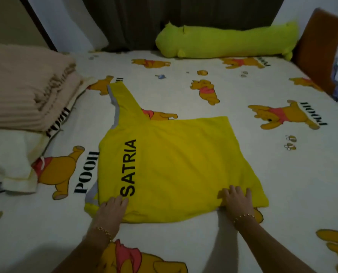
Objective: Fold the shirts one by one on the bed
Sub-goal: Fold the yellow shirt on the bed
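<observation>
Pressing on the near edge of the yellow shirt (174,164), we are laying both palms flat: left hand (111,210) beside the black lettering, right hand (237,200) near the right corner, fingers spread, gripping nothing. The shirt is lying spread on the bed (282,184), one sleeve pointing away toward the folded beige blanket (26,91); a green bolster (223,42) is resting along the far side.

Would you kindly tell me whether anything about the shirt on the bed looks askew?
Only slightly: the yellow shirt lies flat under the left hand and right hand, but its far sleeve juts out at the far left, not folded in, so the outline is lopsided. Nothing looks spilled or damaged.
</observation>
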